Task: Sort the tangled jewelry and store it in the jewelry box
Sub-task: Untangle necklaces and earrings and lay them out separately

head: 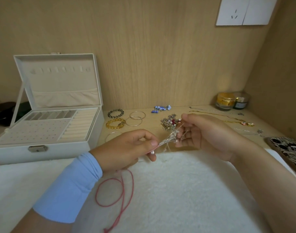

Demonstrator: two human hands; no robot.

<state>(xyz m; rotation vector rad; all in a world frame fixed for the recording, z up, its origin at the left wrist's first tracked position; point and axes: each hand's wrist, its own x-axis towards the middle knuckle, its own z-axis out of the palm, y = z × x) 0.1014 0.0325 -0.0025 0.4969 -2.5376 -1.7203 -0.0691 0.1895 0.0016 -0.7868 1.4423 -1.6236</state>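
A knot of thin silver chains [169,137] hangs between my two hands above the white fluffy cloth [186,190]. My left hand [127,148] pinches one end of the tangle, and a red cord [117,194] trails from that hand down across the cloth. My right hand [206,133] pinches the other end with its fingertips. The white jewelry box [43,132] stands open at the left, lid up, its ring rolls and earring holes showing. A pile of brooches and earrings [170,122] lies just behind the tangle.
On the wooden desk lie a dark bead bracelet [115,113], an amber bead bracelet [115,123], silver bangles [135,118], blue bead earrings [160,108] and gold necklaces [236,121]. Two jars [231,101] stand in the back right corner. A patterned phone case [288,148] lies at the right.
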